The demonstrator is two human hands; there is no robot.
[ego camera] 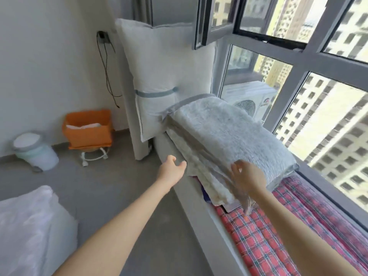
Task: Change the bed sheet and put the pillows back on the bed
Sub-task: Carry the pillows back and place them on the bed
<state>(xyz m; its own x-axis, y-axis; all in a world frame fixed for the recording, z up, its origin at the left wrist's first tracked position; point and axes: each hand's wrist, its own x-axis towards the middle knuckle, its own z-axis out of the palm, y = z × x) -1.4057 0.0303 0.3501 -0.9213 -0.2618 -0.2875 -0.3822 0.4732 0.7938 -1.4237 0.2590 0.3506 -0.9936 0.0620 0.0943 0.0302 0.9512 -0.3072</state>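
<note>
The left hand [173, 166] reaches wide open beside the fluffy pillow [229, 132], at the far end of the plaid sheet [258, 236]. The right hand [248, 177] lies on it, grip unclear. A lopsided lift could tip it onto the floor [119, 176].

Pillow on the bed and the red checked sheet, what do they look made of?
Pillow: plush, fleecy grey fabric, judging by its fuzzy pile, with a smoother grey border. Sheet: thin woven cloth, probably cotton, matte, with a red check pattern.
</note>
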